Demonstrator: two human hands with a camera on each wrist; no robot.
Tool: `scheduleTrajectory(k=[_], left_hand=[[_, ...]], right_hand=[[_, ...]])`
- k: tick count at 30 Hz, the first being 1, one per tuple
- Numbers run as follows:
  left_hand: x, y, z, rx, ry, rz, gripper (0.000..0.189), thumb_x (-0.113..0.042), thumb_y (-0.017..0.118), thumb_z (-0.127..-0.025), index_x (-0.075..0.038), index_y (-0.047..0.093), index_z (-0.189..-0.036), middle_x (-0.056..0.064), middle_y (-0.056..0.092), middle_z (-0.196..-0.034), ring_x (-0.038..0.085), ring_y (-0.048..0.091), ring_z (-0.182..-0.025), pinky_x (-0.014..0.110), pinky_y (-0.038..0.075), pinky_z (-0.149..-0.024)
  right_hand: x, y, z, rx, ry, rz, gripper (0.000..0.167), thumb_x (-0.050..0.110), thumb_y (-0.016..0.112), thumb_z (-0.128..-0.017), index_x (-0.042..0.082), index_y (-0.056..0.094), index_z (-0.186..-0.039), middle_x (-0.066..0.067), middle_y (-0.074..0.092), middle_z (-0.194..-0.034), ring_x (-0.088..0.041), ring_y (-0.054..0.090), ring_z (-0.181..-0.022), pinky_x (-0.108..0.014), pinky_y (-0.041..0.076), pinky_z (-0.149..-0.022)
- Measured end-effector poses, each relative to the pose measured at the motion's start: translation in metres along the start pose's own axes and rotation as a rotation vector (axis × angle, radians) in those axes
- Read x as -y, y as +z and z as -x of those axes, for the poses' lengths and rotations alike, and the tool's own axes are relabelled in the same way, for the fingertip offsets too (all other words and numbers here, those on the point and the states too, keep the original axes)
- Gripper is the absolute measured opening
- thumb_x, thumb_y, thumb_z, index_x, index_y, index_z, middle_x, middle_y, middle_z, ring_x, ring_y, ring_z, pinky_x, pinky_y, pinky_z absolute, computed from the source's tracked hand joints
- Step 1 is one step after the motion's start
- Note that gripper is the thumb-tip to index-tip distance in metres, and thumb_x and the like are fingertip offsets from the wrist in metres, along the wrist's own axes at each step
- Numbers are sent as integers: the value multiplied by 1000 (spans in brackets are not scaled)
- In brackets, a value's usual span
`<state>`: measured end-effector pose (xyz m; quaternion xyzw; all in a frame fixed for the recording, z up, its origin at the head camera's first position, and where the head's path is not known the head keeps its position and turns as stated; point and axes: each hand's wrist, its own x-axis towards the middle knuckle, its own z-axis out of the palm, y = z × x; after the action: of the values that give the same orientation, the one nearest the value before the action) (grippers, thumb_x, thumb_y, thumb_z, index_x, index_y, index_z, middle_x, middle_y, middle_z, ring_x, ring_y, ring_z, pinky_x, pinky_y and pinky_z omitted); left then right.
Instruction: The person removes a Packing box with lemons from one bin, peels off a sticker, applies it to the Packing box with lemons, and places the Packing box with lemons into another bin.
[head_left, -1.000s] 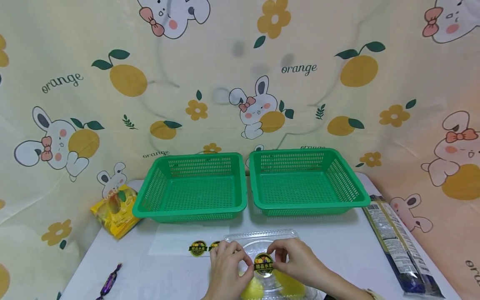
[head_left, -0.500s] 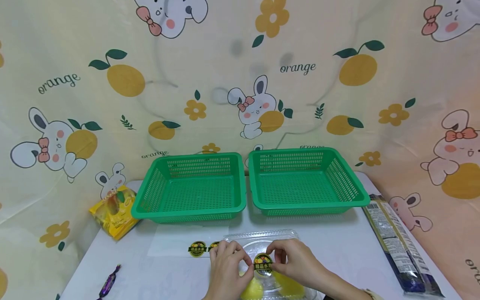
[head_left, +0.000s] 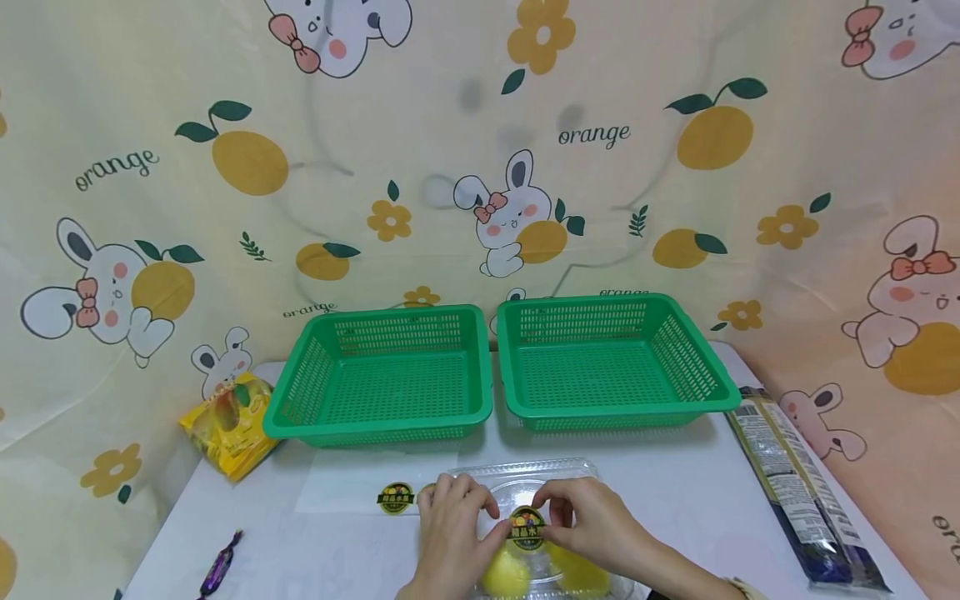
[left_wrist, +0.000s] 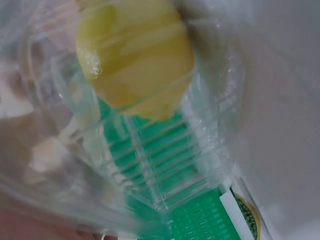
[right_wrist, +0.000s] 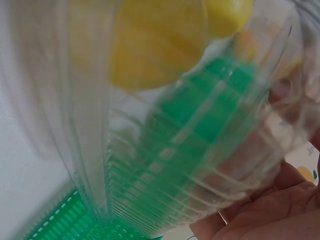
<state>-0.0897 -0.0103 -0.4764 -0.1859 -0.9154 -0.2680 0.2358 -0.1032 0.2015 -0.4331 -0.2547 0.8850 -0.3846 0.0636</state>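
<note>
From my seat far off, the head view puts the round sticker (head_left: 528,527) at the dial's centre, on the lid of the clear box (head_left: 581,469). At nine o'clock the left hand (head_left: 455,537) has its thumb against the sticker's edge, forefinger standing apart from it. At three the right hand (head_left: 588,521) sets bent forefinger and thumb at the opposite edge; pinching or pressing, I cannot tell. Yellow fruits (head_left: 506,575) show beneath the lid toward six. I read a strip of white tabletop (head_left: 675,496) running from the box's far rim to the left basket (head_left: 405,433) at eleven and the right basket (head_left: 622,411) at one, with wider room toward three, up to the long packet (head_left: 806,492) along the table's edge. Toward ten, a sticker sheet (head_left: 341,483) reaches close to the box, and the yellow packet (head_left: 232,425) overlaps the table's left edge
</note>
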Motion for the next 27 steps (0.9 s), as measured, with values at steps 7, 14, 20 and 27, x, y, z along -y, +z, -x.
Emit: scheduleTrajectory(k=[7,14,20,27], left_hand=[[2,2,-6,50,-13,-35,31,-32,84,-77,-23,54,-74,-14,45,-76,11,43,-83,35,31,-76],[5,0,-6,82,22,-54,35,-40,84,-74,-24,54,-76,-15,41,-77,10,42,-82,34,29,-75],[7,-4,-7,148,60,-52,44,-54,84,-69,-24,54,-78,-16,35,-78,8,37,-79,32,25,-74],[5,0,-12,110,96,-99,57,-70,78,-64,-22,50,-73,-16,29,-74,8,31,-72,30,23,-72]], right_hand=[[-1,0,0,0,-9,-5,18,8,82,-80,12,70,-93,17,52,-67,2,47,-58,-20,43,-53],[-2,2,0,-3,-9,-3,18,9,82,-79,12,70,-93,18,52,-66,3,47,-58,-20,43,-52],[-2,2,1,-10,-9,-4,19,8,82,-79,11,71,-94,18,53,-66,3,47,-58,-20,43,-51],[-3,2,2,-25,-10,-1,20,7,81,-79,12,70,-94,18,53,-66,3,46,-58,-20,42,-52]])
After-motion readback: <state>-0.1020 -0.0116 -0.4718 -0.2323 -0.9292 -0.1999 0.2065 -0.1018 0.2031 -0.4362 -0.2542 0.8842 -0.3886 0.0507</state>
